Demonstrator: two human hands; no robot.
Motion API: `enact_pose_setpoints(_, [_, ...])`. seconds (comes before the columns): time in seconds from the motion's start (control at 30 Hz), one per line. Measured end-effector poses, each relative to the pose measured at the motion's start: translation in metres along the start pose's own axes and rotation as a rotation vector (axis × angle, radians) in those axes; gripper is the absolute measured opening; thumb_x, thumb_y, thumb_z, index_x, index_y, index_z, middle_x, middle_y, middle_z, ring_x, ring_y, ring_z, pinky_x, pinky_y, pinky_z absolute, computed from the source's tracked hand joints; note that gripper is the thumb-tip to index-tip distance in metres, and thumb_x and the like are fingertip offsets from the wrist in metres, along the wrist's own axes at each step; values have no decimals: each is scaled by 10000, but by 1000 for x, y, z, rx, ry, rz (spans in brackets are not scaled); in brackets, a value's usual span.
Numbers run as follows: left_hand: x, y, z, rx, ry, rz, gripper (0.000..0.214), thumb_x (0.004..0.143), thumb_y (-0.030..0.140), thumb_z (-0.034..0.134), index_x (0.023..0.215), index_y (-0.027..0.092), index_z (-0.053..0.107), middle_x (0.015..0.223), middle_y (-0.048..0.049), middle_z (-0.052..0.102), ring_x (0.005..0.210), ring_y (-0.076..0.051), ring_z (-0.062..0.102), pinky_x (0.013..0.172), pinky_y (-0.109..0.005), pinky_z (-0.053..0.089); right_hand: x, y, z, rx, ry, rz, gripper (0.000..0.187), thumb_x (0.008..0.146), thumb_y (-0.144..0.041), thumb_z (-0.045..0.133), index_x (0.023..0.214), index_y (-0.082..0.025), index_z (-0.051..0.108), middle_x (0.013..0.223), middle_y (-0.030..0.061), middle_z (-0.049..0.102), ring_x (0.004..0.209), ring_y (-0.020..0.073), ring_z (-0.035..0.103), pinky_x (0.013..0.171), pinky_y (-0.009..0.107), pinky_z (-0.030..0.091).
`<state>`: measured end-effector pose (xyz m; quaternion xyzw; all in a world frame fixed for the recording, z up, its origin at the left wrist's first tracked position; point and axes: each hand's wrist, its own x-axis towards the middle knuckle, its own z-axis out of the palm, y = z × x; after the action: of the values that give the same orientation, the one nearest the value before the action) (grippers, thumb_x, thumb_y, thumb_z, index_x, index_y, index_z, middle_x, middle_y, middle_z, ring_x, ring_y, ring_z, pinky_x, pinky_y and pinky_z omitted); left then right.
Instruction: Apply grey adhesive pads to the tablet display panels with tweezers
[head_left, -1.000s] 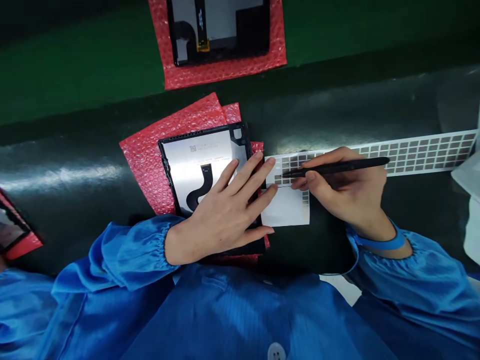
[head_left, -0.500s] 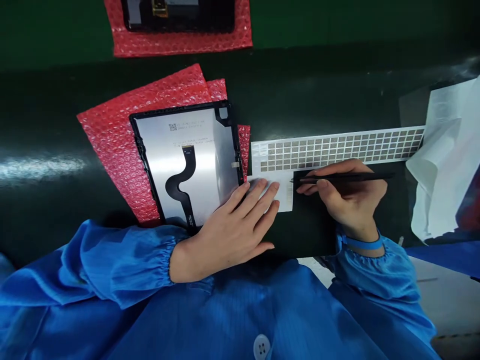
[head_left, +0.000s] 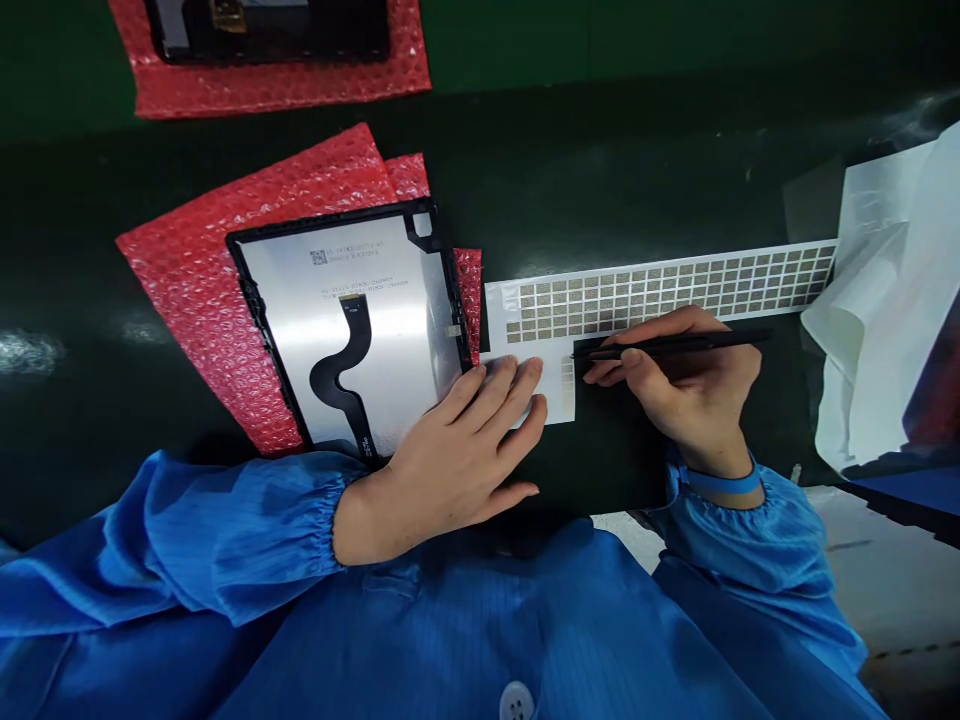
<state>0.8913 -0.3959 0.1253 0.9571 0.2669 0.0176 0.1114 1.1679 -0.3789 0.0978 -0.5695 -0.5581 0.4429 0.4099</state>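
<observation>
My left hand (head_left: 457, 450) lies flat with fingers spread, its fingertips on a small white sheet (head_left: 553, 405) that carries a column of pale little stickers near its right edge. Black tweezers (head_left: 690, 343) are gripped in my right hand (head_left: 682, 385). Their tips are at the upper right edge of that small sheet, by the stickers; whether they pinch one is too small to tell. Left of the sheet is a tablet screen panel (head_left: 405, 370) with a silver back and a black flex cable (head_left: 356, 340). My left hand covers the panel's lower right corner.
Under the panel lie red bubble-wrap sheets (head_left: 202, 270). A long strip of grey square stickers (head_left: 667, 290) runs rightward to crumpled white paper (head_left: 862, 350). At the far left, another dark panel (head_left: 322, 35) rests on red bubble wrap. All are on a dark green table surface (head_left: 600, 190).
The view has shifted, so the panels and wrap appear farther left. Both hands keep nearly the same pose, with the tweezer tips still at the small sheet's right edge.
</observation>
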Motion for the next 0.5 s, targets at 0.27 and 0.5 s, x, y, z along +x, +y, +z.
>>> enact_pose_setpoints(0.27, [0, 1, 2, 11, 13, 2, 812, 1078, 680, 624, 1567, 33, 601, 1732, -298, 499, 1551, -461, 561, 1250, -551, 444, 4, 2, 1, 67, -2, -1, 93, 984, -291, 889, 1060, -253, 854, 829, 23, 848, 674, 210, 850, 586, 315, 737])
enact_pose_setpoints(0.5, [2, 1, 6, -27, 30, 1, 824, 1078, 683, 628, 1560, 14, 605, 1732, -317, 487, 1559, -472, 542, 1261, -570, 429, 10, 0, -4, 183, -12, -5, 18, 968, -188, 868, 973, -200, 856, 802, 48, 858, 599, 226, 840, 536, 284, 720])
